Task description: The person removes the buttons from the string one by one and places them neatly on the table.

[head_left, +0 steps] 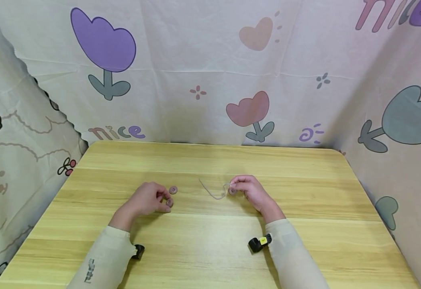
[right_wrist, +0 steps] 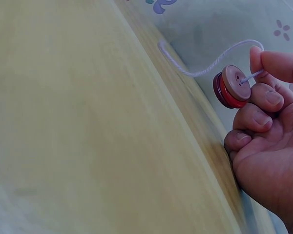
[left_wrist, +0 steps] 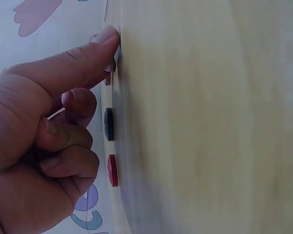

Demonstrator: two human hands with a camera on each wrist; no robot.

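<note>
Thumb and finger of the left hand [head_left: 147, 199] [left_wrist: 44, 117] pinch a small button [head_left: 169, 202] at the table surface; the left wrist view mostly hides it. Just beyond lies another brownish button [head_left: 173, 190]. A dark button [left_wrist: 109, 124] and a red button [left_wrist: 113, 170] show beside the curled fingers in the left wrist view. The right hand [head_left: 252, 193] [right_wrist: 271, 122] pinches a thin pale cord [head_left: 210, 194] [right_wrist: 200, 73]. Stacked on that cord hang a pinkish-brown button [head_left: 232, 191] [right_wrist: 236, 83], a red button [right_wrist: 230, 100] and a dark red one [right_wrist: 217, 89]. The cord's free end curves away leftward.
A light wooden table [head_left: 203, 249] lies under both hands, its far edge against a printed cloth [head_left: 181, 52] with flowers and lettering. Cloth also hangs at both sides. Black devices [head_left: 138, 251] [head_left: 256, 244] sit at both wrists.
</note>
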